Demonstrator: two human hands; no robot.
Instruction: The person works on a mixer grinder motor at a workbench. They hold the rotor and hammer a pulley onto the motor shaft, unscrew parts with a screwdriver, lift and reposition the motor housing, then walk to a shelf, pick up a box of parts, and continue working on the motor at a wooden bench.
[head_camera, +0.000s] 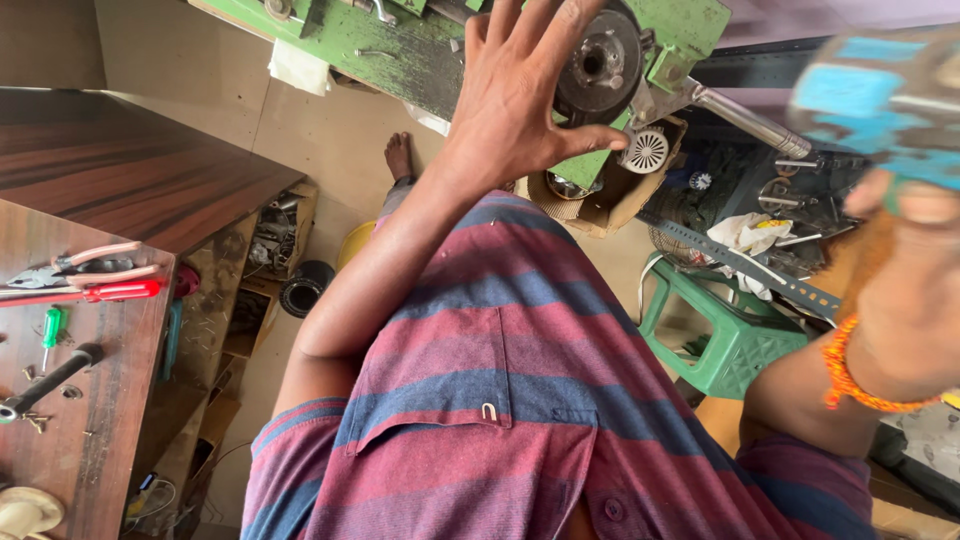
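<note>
Red-handled pliers (85, 268) and red screwdriver (95, 293) lying on wooden table (95, 420) far left, left hand (520, 95) raised with fingers spread wide, empty, just in front of round metal wheel (600, 65) on green machine (400, 40), green stool (725, 335) below, right hand (915, 270) blurred near blue thing (885, 100), grip unclear.

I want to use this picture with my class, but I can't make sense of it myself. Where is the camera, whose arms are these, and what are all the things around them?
The camera sits on a person's head and looks down their striped shirt, so the picture seems tilted. Both arms are that person's own. The left hand is raised with fingers spread and holds nothing; behind it is a green machine with a round metal disc. The right hand, with an orange bead bracelet at the wrist, is blurred and seems to hold a blue box. On the wooden table at the left lie pliers and screwdrivers. A green plastic stool stands on the floor.
</note>
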